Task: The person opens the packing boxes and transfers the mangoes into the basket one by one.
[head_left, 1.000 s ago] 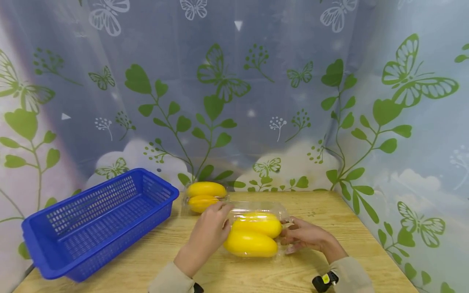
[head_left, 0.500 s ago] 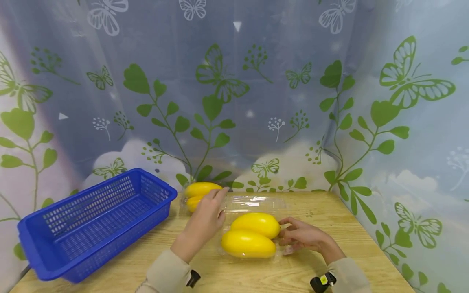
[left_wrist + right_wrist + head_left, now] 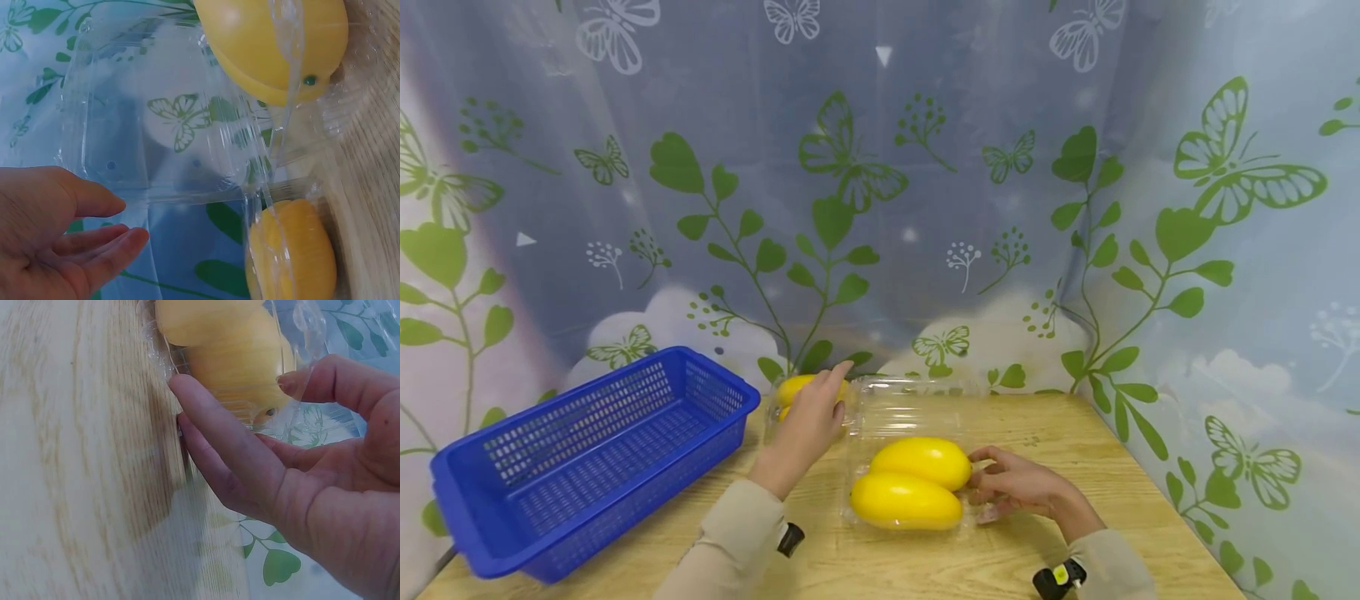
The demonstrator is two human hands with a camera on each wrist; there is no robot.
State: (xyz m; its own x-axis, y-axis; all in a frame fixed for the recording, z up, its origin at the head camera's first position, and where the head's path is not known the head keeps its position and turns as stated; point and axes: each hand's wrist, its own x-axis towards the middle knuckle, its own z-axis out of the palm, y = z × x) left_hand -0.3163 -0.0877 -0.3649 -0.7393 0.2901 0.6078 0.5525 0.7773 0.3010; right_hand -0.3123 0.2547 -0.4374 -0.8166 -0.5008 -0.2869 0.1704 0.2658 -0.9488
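Note:
Two smooth yellow mango-like fruits (image 3: 906, 502) lie side by side in a clear plastic clamshell container on the table. Its clear lid (image 3: 917, 408) stands raised at the back, away from the fruits. My left hand (image 3: 808, 429) is just left of the lid, fingers extended; the left wrist view shows the thumb and fingers (image 3: 115, 250) apart beside the lid's corner, holding nothing. At the container's right end, my right hand (image 3: 1018, 483) grips the clear wall (image 3: 306, 325), thumb at its upper edge and fingers along the outside.
Behind my left hand sits a second clear container with yellow fruits (image 3: 793, 389), partly hidden. A blue perforated plastic basket (image 3: 625, 492) stands at the left. The wooden table (image 3: 1075, 425) meets a patterned curtain (image 3: 880, 292) at the back and right.
The lid has swung up and back off the fruits. My left hand has moved up and left, away from the container, overlapping the second one. My right hand has stayed in place.

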